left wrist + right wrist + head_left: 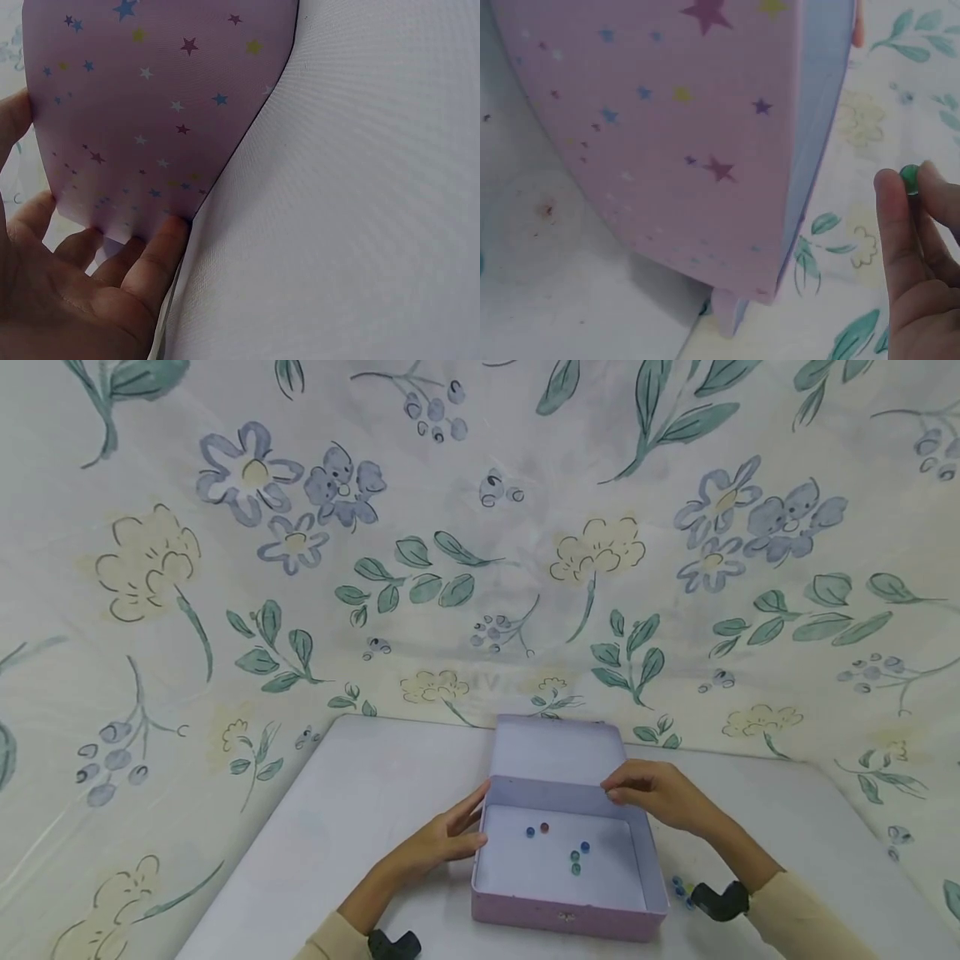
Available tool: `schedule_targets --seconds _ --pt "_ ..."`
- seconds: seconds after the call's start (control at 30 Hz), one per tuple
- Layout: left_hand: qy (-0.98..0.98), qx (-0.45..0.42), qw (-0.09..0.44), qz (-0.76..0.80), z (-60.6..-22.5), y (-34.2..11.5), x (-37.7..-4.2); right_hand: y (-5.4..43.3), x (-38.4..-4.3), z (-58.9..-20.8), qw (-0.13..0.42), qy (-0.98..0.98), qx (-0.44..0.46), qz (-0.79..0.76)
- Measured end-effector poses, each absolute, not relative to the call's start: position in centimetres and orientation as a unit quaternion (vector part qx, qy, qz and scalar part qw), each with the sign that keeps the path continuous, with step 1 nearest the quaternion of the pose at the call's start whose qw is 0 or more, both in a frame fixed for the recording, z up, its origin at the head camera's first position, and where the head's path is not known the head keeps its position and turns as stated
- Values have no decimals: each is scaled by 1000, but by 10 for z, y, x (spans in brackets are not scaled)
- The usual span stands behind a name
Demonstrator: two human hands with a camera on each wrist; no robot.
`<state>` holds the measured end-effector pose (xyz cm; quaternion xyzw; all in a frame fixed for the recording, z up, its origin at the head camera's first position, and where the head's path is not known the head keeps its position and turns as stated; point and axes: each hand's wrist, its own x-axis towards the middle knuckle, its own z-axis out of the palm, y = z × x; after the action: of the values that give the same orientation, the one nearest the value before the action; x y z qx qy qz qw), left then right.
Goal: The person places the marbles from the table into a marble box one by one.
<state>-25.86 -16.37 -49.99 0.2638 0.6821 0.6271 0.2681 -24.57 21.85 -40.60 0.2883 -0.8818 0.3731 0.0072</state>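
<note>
- A person's right hand (660,792) pinched a green marble (909,179) between thumb and fingertip above the far right part of an open box (566,920).
- The left hand (442,839), fingers extended and gripping nothing, touched the box's left side.
- Five marbles (585,847) lay inside; others sat right of it.

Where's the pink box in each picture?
Head view: the pink box is low, just right of the middle.
Left wrist view: its starry side is upper left.
Right wrist view: its starry side is left and middle.
Shared landmark: the white table shows in all three.
</note>
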Motion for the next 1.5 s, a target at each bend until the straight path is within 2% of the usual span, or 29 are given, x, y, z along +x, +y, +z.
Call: schedule_targets --seconds 0.13,0.43,0.77,1.5 --pt "682 266 267 627 -499 -164 -258 208 -254 -404 2 -883 295 366" --pt "679 268 270 628 -498 -164 -257 182 -264 -400 -47 -882 293 366" --pt "677 263 272 631 -498 -164 -258 167 -272 -397 -46 -882 314 350" --pt "682 266 268 626 -502 -164 -259 138 -277 -441 -107 -901 332 258"
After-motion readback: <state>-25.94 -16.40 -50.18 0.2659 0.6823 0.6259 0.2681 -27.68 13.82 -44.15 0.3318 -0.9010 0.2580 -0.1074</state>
